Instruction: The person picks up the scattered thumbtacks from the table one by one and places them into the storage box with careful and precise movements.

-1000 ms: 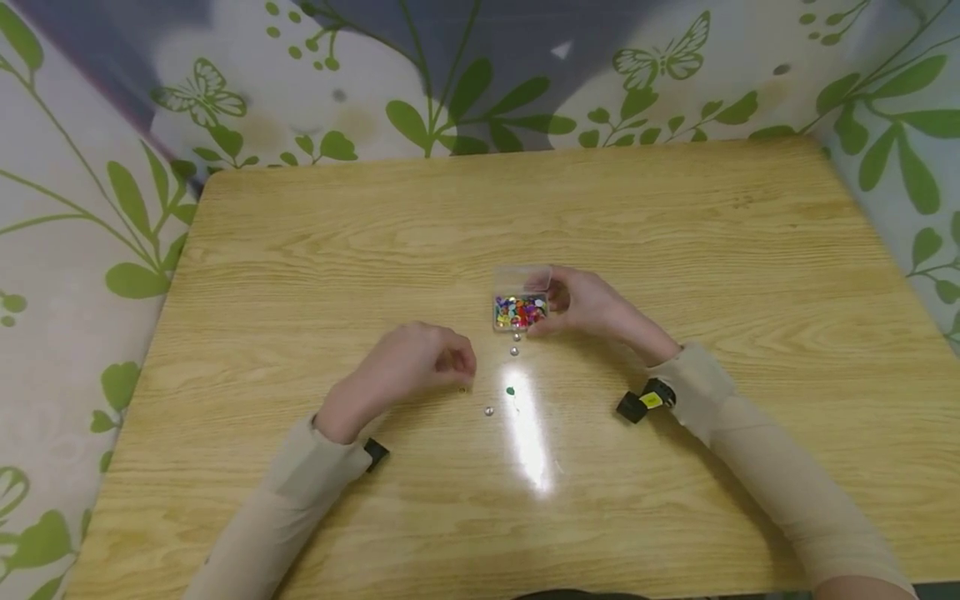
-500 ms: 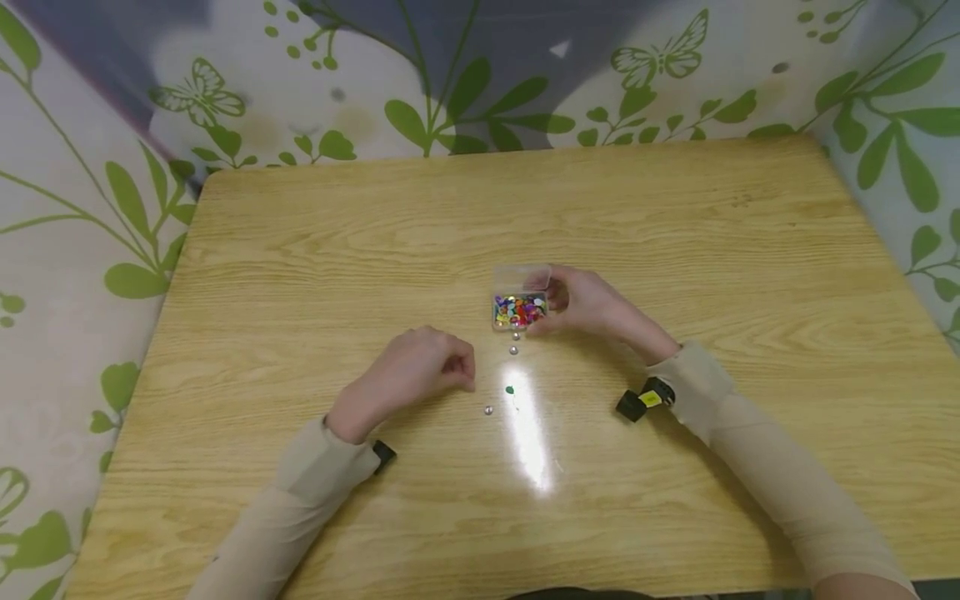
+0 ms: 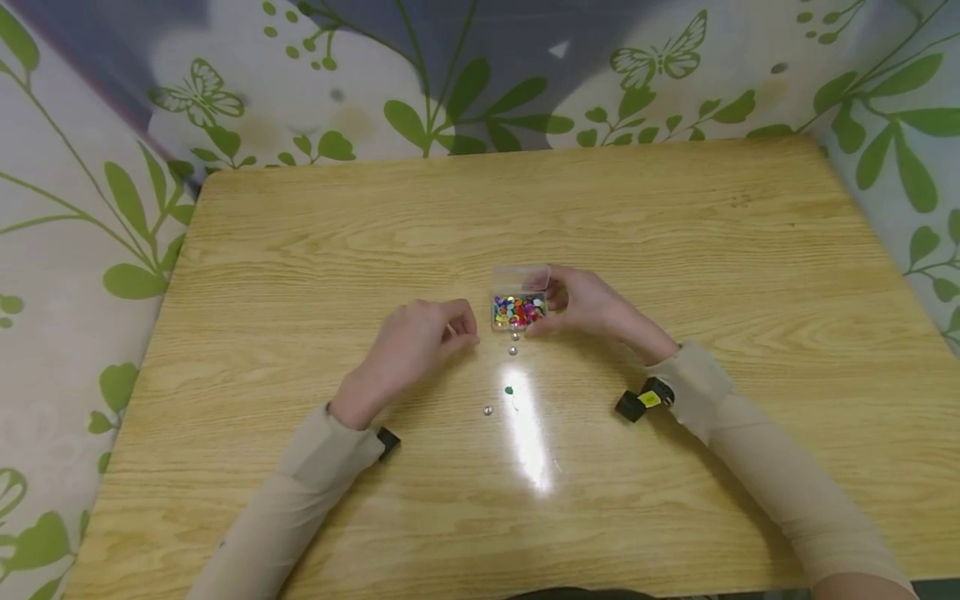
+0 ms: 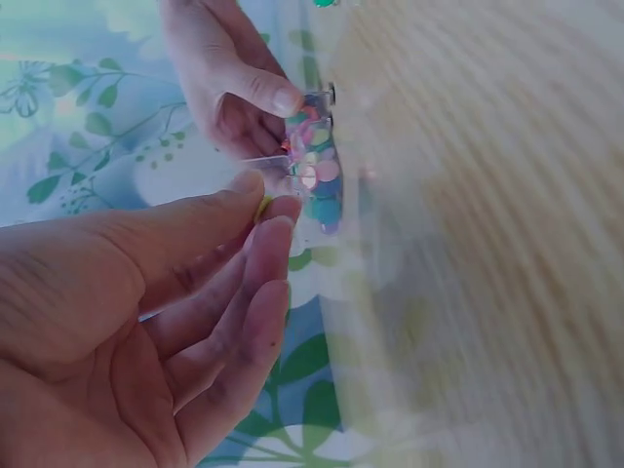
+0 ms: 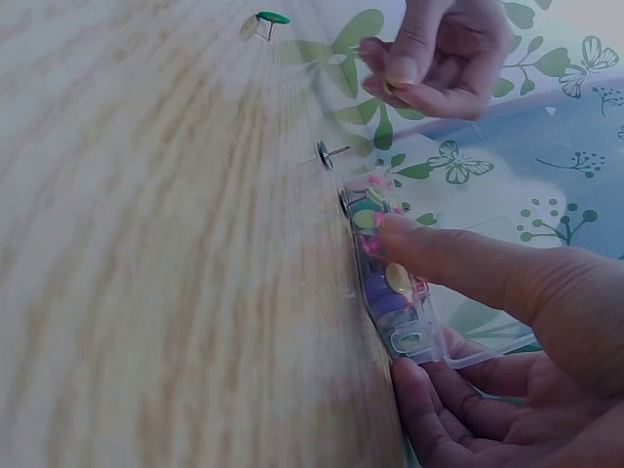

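My left hand (image 3: 412, 346) pinches a yellow thumbtack (image 4: 261, 208) between thumb and index finger. It is above the table, just left of and apart from a small clear plastic box (image 3: 495, 321). Multicoloured thumbtacks (image 3: 521, 312) fill the box, and its clear lid (image 3: 516, 276) stands raised at the back. With thumb and fingers, my right hand (image 3: 596, 308) grips the box's right side. Two silver thumbtacks lie close in front; the farther-out one (image 5: 325, 155) rests on its head's edge. A green thumbtack (image 3: 509, 390) and another silver thumbtack (image 3: 487, 410) lie nearer me.
The wood-grain table (image 3: 315, 233) spreads around both hands. Behind it and at its sides is a wall covering (image 3: 285, 100) with green leaves and butterflies. A black wrist device (image 3: 632, 406) sits under the right forearm, and another (image 3: 387, 442) shows beside the left cuff.
A small yellowish thumbtack on the table by my left fingertips has been picked up. My left hand has then moved away from me, up level with the box. The right hand keeps its hold.
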Demonstrator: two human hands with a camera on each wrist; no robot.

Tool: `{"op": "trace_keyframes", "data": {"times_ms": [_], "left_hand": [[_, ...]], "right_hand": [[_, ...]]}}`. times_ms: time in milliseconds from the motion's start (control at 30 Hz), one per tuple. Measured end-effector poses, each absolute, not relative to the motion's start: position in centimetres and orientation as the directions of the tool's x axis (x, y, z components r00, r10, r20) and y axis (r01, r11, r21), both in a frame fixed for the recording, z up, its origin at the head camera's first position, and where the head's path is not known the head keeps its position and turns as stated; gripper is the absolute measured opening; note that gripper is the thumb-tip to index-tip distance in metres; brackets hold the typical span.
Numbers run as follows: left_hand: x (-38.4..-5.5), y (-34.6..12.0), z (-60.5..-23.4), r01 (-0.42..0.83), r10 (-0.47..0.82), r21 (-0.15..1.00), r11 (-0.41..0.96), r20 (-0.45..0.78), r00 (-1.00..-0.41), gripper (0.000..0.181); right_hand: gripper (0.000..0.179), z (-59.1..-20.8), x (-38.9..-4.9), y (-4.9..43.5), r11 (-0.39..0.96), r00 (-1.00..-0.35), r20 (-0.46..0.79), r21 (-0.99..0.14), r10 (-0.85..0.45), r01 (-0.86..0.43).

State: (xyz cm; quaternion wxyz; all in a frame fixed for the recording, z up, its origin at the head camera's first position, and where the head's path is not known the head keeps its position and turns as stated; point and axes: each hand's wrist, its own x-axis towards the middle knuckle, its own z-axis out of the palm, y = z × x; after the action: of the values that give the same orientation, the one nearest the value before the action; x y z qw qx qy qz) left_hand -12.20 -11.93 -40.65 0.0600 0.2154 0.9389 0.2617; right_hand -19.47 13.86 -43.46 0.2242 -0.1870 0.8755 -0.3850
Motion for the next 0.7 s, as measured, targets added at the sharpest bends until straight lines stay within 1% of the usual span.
{"op": "trace_keyframes", "data": {"times_ms": [133, 267, 467, 567, 700], "left_hand": [[-12.8, -11.5, -40.4, 0.381, 0.42, 0.504, 0.775, 0.04, -0.907, 0.008], [-13.6, -10.7, -40.1, 0.368, 0.406, 0.491, 0.79, 0.032, -0.913, 0.008], [-14.9, -8.9, -39.8, 0.365, 0.407, 0.509, 0.78, 0.032, -0.913, 0.007], [-15.2, -8.1, -39.5, 0.382, 0.41, 0.512, 0.769, 0.062, -0.91, 0.008], [-15.5, -7.2, -39.3, 0.408, 0.405, 0.513, 0.755, 0.124, -0.906, 0.012]], "right_hand": [[0.067, -43.4, -19.5, 13.9, 0.635, -0.829, -0.254, -0.758, -0.497, -0.149], [0.068, -43.3, -19.5, 13.9, 0.638, -0.832, -0.257, -0.757, -0.492, -0.144], [0.065, -43.4, -19.5, 13.9, 0.63, -0.827, -0.253, -0.762, -0.502, -0.149], [0.064, -43.3, -19.4, 13.9, 0.633, -0.826, -0.243, -0.756, -0.509, -0.167], [0.066, -43.2, -19.3, 13.9, 0.644, -0.826, -0.243, -0.745, -0.508, -0.177]]}}
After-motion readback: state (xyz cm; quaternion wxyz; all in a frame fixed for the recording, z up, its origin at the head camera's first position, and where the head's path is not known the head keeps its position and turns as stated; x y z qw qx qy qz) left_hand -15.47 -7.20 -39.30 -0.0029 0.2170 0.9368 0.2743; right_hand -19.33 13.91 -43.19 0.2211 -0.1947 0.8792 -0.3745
